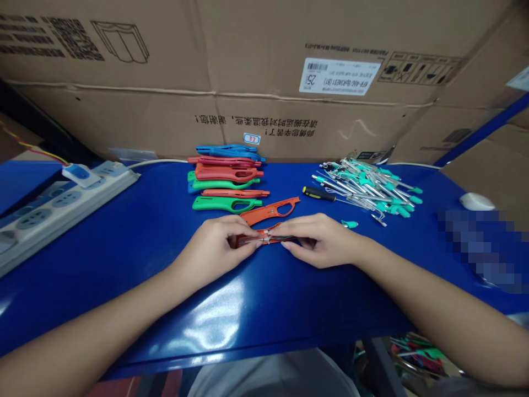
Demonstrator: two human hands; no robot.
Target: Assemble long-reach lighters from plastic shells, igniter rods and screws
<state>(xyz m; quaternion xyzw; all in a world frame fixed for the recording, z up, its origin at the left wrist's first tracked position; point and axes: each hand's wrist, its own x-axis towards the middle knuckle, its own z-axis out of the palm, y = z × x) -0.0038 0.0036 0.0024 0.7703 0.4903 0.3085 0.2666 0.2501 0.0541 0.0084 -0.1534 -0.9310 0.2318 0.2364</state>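
Orange casing (268, 240) — lying between the hands (219, 242); both pinch it, nearly closed.

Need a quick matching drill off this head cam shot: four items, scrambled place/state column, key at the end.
Items
1. screwdriver
2. power strip
3. orange casing
4. metal rods

Place, colour or state
A. heaped, with teal pieces among them
B. held in the left hand and right hand
C. black-and-yellow handle
D. white, on the left side of the blue table

Pairs: 1-C, 2-D, 3-B, 4-A
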